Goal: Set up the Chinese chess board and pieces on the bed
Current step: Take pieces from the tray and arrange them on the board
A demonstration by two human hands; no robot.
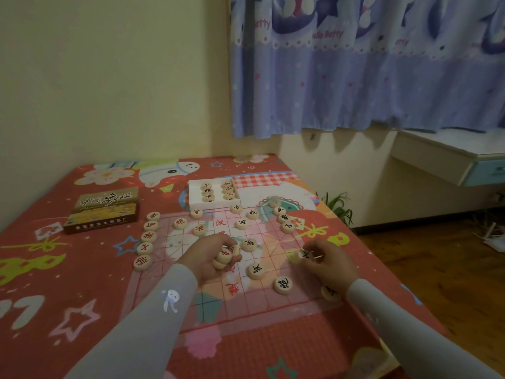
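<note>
A pale yellow wall [109,77] fills the far left of the scene. To its right hangs a blue-violet curtain [355,77] printed with cartoon figures, small flowers and a white lace-like band; its hem falls just above a white desk [442,149] at the far right. Under the desk top sits a light blue drawer [489,172]. A green plant [337,207] with thin leaves stands on the floor near the wall, below and left of the desk. The brown wooden floor [437,269] runs along the right side, with some pale objects too blurred to identify at its far right edge.
</note>
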